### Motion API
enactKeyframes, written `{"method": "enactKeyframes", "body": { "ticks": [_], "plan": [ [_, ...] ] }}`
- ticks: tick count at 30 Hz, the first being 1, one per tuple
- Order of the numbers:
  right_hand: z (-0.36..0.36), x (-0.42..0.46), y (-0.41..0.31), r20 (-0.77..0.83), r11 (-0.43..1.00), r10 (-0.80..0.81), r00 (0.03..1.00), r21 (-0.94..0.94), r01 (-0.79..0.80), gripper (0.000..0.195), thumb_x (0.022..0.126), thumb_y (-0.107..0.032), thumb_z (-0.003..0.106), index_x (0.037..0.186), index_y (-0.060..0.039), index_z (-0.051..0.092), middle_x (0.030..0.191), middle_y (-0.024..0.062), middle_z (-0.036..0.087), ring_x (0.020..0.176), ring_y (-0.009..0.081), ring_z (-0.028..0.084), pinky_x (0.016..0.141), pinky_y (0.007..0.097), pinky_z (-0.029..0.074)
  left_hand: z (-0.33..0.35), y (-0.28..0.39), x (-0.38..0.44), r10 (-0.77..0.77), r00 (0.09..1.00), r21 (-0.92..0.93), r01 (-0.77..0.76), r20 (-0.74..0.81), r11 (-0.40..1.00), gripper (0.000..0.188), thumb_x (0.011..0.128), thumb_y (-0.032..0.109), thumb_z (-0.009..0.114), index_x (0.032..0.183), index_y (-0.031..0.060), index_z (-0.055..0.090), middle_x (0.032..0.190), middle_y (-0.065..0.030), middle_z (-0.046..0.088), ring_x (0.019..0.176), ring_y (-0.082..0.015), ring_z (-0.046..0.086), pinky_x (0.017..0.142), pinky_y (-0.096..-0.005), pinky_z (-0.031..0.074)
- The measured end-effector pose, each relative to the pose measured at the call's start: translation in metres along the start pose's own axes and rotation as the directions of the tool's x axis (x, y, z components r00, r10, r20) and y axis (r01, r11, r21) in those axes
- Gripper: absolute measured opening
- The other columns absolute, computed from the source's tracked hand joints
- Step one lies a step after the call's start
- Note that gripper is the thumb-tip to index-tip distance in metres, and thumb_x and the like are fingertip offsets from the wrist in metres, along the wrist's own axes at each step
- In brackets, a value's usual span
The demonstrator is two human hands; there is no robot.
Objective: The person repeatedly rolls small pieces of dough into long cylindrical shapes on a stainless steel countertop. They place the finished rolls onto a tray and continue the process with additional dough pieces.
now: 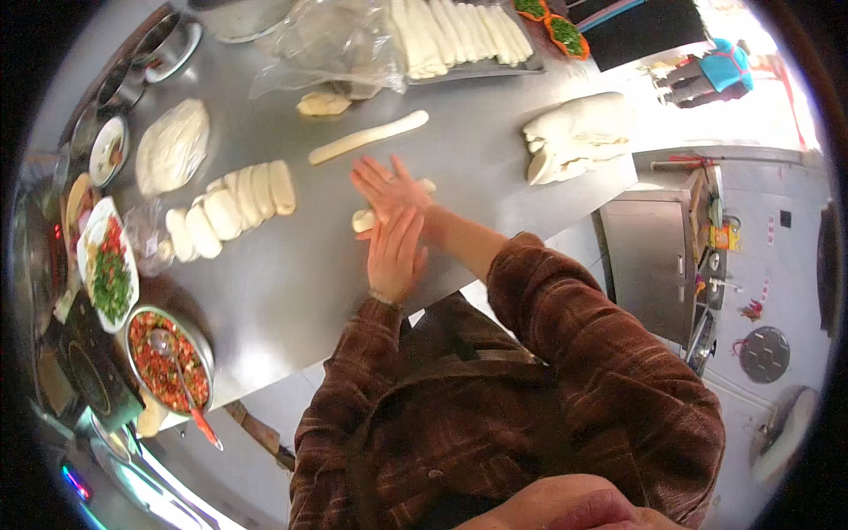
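My right hand (391, 192) lies flat, fingers apart, over a short roll of dough (362, 220) on the steel table; the roll's ends show on both sides of it. My left hand (395, 255) rests partly on the right hand, its fingers overlapping the heel and wrist. Just beyond my hands lies a long dough strip (368, 137). Left of them several dough pieces (223, 214) stand in a row, with a larger plastic-covered dough lump (173, 147) behind. To the right sits a folded mass of dough (580, 136).
A bowl of chopped red filling (169, 361) with a spoon and a plate of chopped vegetables (109, 271) stand at the left. A tray of dough strips (457, 36) and a clear plastic bag (331, 46) are at the far side. A person (722, 69) is in the background, upper right.
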State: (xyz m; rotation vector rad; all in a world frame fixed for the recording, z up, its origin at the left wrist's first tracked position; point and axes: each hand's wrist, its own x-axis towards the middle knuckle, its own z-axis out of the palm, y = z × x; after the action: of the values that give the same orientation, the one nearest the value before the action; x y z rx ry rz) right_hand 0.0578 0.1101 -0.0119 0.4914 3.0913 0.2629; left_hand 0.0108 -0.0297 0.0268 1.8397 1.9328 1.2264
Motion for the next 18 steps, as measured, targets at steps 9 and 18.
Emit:
{"method": "enactKeyframes", "body": {
  "ticks": [9, 18],
  "plan": [
    [0.009, -0.034, -0.017, -0.056, 0.837, 0.117, 0.992, 0.543, -0.068, 0.087, 0.08, -0.06, 0.05, 0.141, -0.0017, 0.03, 0.148, 0.017, 0.029, 0.14, 0.0311, 0.018, 0.113, 0.0529, 0.009, 0.031, -0.028, 0.063, -0.169, 0.985, 0.198, 0.158, 0.039, 0.967, 0.056, 0.088, 0.032, 0.05, 0.137, 0.0062, 0.04, 0.142, -0.0163, 0.039, 0.133, -0.0339, 0.034, 0.11, -0.0544, 0.02],
    [-0.044, 0.008, 0.021, 0.276, 0.967, -0.064, 0.959, 0.253, -0.008, 0.074, 0.087, -0.059, 0.039, 0.138, -0.0058, 0.039, 0.143, 0.0137, 0.038, 0.137, 0.0341, 0.025, 0.114, 0.0517, 0.009, 0.006, -0.079, 0.117, 0.04, 0.988, 0.389, -0.095, 0.148, 0.916, 0.056, 0.09, 0.026, 0.047, 0.141, 0.0071, 0.034, 0.146, -0.0119, 0.035, 0.136, -0.0294, 0.031, 0.112, -0.0462, 0.021]
  ]
}}
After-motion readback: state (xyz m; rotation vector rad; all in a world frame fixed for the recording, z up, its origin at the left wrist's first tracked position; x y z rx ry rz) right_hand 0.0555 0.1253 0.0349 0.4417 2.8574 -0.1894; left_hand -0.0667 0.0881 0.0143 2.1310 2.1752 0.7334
